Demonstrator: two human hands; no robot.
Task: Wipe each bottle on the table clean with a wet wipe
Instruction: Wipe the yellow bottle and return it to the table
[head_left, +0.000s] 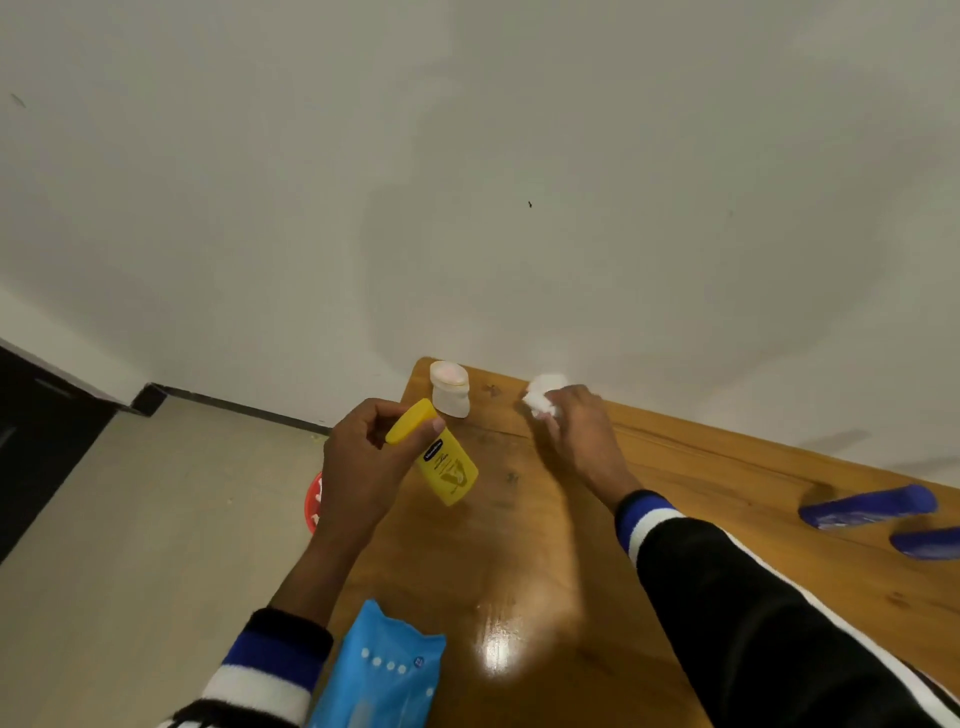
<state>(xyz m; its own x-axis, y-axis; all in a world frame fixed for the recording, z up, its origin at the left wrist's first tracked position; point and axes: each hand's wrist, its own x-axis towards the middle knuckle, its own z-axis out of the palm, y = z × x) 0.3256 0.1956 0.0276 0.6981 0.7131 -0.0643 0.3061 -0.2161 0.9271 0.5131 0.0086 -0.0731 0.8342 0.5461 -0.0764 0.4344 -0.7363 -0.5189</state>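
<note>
The left hand (363, 462) grips 1 glossy yellow plastic bottle (441, 460) by its rounded cap end, tilted above the polished wooden table (519, 571). The right hand (576, 426) clutches 1 crumpled white wet wipe (540, 395). 1 frosted white bottle (450, 388) stands at the table's far corner; 2 smooth blue bottles (867, 506) lie at right. 1 soft blue wipes pack (379, 670) sits at the near edge.
</note>
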